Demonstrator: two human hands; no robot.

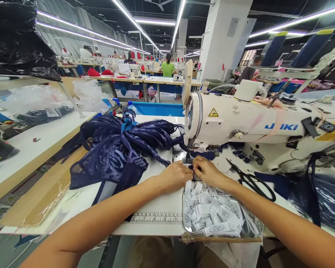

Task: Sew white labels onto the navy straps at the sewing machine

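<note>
Both hands are together in front of the needle area of a white sewing machine (212,119). My left hand (178,175) is closed, its fingertips pinching a small piece of navy fabric (193,173) by the presser foot (188,159). From the right, my right hand (208,171) is closed on the same fabric, thumb and fingers pressed together. Most of the held piece is hidden by the fingers. Just below my right hand sits a tray (222,238) heaped with white printed labels (212,212). A large bundle of navy lace garments (114,149) lies left of the machine, tied with a blue strip (127,125).
Black scissors (252,180) lie right of my right hand, under the machine arm. A printed ruler scale (156,217) runs along the table's front edge. Plastic-wrapped navy fabric (309,197) rests far right. A side table (39,149) stands left. Other people work at machines behind.
</note>
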